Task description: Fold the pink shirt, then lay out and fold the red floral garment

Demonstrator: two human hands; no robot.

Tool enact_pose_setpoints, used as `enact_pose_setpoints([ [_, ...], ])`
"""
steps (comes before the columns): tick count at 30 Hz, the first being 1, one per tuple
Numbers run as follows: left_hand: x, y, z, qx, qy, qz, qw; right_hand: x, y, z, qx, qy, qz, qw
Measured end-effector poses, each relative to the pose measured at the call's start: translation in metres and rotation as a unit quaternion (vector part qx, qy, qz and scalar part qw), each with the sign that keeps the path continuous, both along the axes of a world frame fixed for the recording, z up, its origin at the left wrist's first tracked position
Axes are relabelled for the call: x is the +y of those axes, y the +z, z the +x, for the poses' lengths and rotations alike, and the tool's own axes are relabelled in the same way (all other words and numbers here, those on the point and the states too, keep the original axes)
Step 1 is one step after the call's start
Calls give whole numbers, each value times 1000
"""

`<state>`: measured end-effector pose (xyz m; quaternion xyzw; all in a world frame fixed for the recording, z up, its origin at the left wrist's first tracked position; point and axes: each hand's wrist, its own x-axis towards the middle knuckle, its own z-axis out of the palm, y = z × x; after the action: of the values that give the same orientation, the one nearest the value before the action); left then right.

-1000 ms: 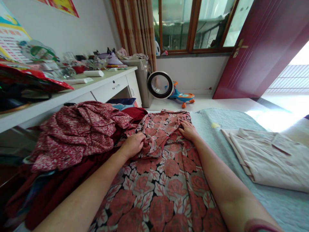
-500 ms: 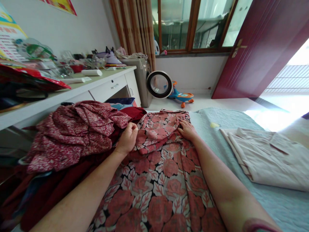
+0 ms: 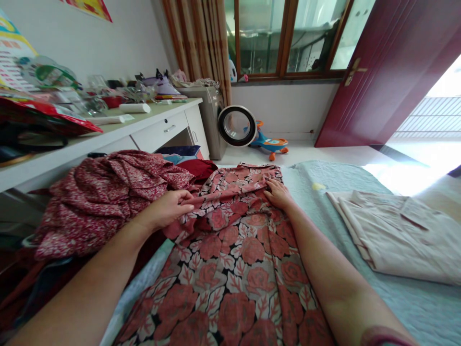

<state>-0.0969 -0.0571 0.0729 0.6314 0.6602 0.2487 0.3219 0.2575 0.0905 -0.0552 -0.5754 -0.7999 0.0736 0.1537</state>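
A garment with a pink rose and leaf print (image 3: 237, 269) lies spread lengthwise on the pale blue bed cover (image 3: 309, 178). My left hand (image 3: 173, 206) pinches the cloth at its upper left edge, where a fold runs across toward the right. On the upper right edge rests my right hand (image 3: 277, 193), its fingers bent on the fabric; whether they grip it is hard to see. A crumpled red-and-white speckled garment (image 3: 108, 197) is heaped left of my left hand, over dark red cloth (image 3: 200, 169).
A folded beige garment (image 3: 399, 235) lies on the bed at the right. Along the left wall runs a cluttered white desk (image 3: 154, 129). Beyond the bed are a washing machine with its round door (image 3: 236, 126) open, a blue-and-orange ride-on toy (image 3: 268, 142) and a red door (image 3: 378, 62).
My left hand has moved left, drawing the edge of the rose-print cloth outward. The fold has stretched, and more of the bed cover shows at the lower left. My right hand has barely moved.
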Motion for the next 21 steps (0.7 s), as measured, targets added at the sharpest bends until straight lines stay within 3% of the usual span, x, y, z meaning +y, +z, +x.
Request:
enact_pose_setpoints([
  [3, -6, 4, 2, -215, 33, -15, 976, -1, 1, 0, 5, -3, -1, 1000],
  [6, -6, -8, -2, -294, 94, -19, 951, -3, 2, -1, 9, -3, 2, 1000],
  [11, -5, -28, -8, -271, 108, -58, 955, -5, 4, -1, 7, 2, 7, 1000],
  [18, -4, -9, -18, -309, 62, -13, 949, -2, 1, 0, 8, 1, 4, 1000],
  [19, -3, -8, -21, -283, 66, -1, 957, -2, 1, 0, 8, 1, 3, 1000],
  [21, 0, -11, -25, -145, 75, 35, 986, -3, 2, 0, 6, 5, 5, 1000],
])
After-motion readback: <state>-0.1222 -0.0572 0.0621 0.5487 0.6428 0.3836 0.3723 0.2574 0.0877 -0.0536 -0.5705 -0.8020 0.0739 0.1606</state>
